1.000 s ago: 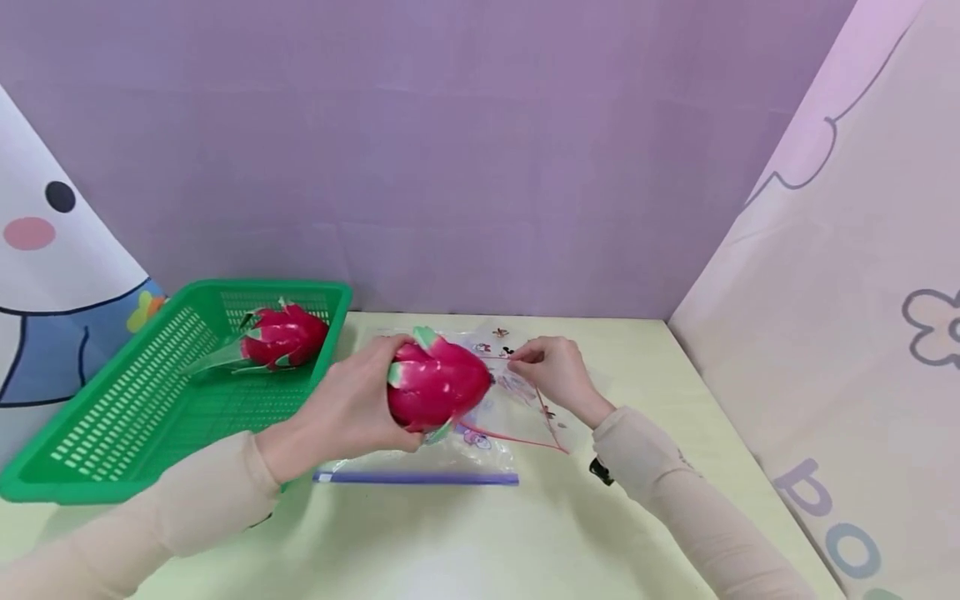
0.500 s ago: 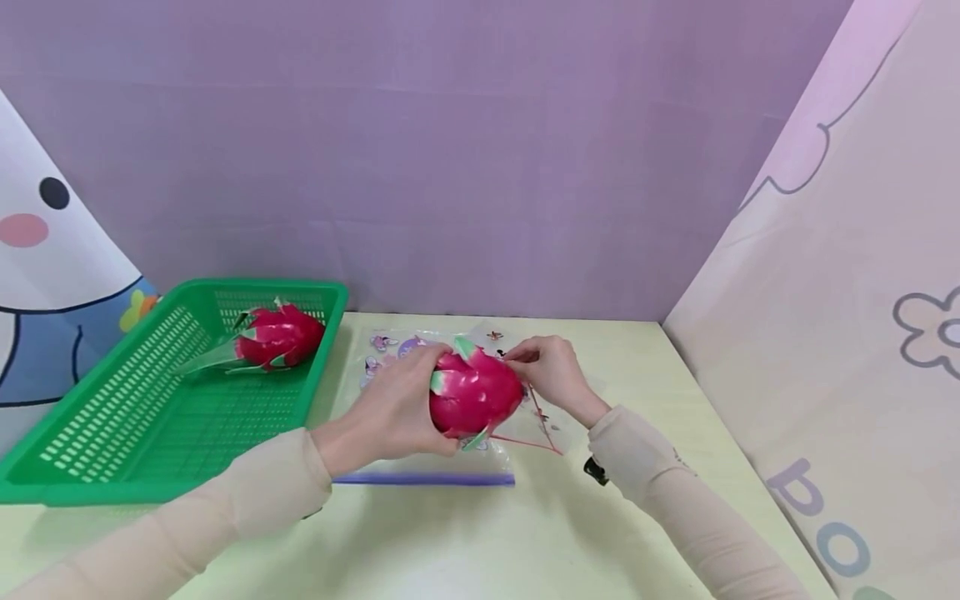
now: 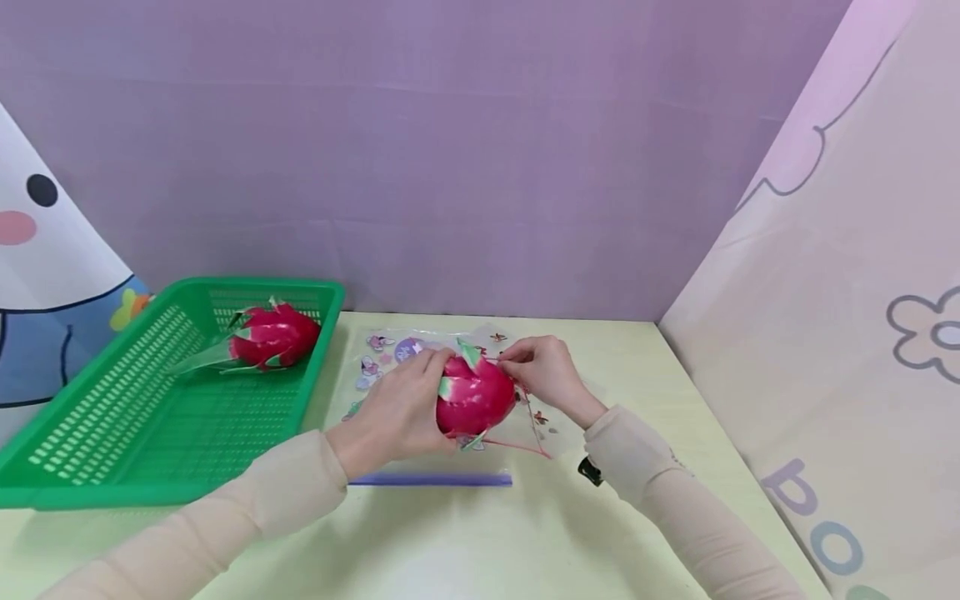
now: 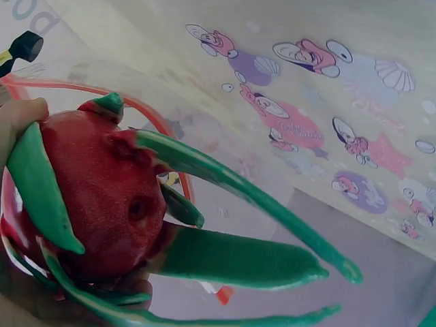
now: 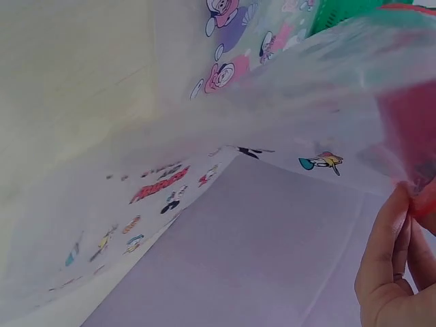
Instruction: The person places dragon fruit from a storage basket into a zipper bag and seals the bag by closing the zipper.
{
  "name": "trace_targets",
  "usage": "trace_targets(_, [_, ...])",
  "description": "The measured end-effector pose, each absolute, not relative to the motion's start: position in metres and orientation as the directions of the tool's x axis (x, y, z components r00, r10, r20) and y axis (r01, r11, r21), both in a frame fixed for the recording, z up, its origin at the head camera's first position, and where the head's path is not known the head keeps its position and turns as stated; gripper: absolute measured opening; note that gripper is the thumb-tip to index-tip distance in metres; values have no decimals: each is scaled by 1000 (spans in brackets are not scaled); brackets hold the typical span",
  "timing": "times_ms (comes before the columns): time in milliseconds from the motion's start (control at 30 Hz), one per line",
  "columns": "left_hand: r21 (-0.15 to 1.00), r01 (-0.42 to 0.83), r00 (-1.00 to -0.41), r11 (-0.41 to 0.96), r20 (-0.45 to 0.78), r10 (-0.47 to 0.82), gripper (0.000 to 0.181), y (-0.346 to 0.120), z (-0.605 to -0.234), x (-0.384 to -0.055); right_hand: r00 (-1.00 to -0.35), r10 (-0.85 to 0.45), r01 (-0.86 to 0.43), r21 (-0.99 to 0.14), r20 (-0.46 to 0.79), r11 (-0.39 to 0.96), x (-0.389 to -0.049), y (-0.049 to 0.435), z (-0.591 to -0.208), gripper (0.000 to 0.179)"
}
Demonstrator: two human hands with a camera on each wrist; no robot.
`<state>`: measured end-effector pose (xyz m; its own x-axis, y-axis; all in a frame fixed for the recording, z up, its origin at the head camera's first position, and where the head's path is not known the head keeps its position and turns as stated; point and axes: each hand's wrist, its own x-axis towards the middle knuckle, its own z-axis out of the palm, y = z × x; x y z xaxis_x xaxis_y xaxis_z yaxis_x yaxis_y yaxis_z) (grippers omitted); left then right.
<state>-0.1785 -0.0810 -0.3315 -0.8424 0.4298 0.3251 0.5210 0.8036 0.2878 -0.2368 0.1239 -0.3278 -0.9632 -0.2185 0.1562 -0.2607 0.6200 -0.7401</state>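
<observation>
My left hand (image 3: 397, 412) grips a red dragon fruit (image 3: 476, 398) from its left side, above the table. Long green scales (image 4: 238, 255) stick out from the fruit in the left wrist view. My right hand (image 3: 551, 375) pinches the red-rimmed mouth of a clear printed bag (image 5: 170, 184), drawn open. The tip of the fruit is at that mouth; through the film the right wrist view has its blurred red shape. How deep it sits inside cannot be made out. Beneath lies another clear printed bag with a purple zip strip (image 3: 431, 480), partly covered by my left hand.
A green plastic basket (image 3: 195, 433) stands at the left, with a second dragon fruit (image 3: 276, 336) lying in it. A purple backdrop (image 3: 487, 167) rises behind the pale table (image 3: 465, 550), and a printed cloth wall (image 3: 825, 333) borders the right side.
My left hand has carried the dragon fruit rightward to the mouth of the red-rimmed bag. The right hand keeps its pinch in about the same place.
</observation>
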Motion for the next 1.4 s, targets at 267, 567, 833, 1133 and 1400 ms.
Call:
trace_targets(267, [53,633,-718,772,412,561,103,-79,-341,-177,-964,-211,-262,-735,164,626,-238,125,-326,10])
trace_targets(567, [-115,679,-652,725,360,667,99,-72,-344,-169,-965,-192,-260,-722,178,641,-239,127,-324,10])
trace_targets(833, [-132,703,-657,699,255,709,98,-66,-345,-168,-965,-185,-261,-727,185,635,-235,126,-320,9])
trace_targets(1133, [-10,632,-737,775,301,605,102,-64,-348,-174,-951,-239,-304,-733,196,609,-228,118,-315,8])
trace_targets(1400, [59,533,-804,844,347,483,102,-66,-351,-185,-939,-269,-336,-736,214,587,-223,109,-308,8])
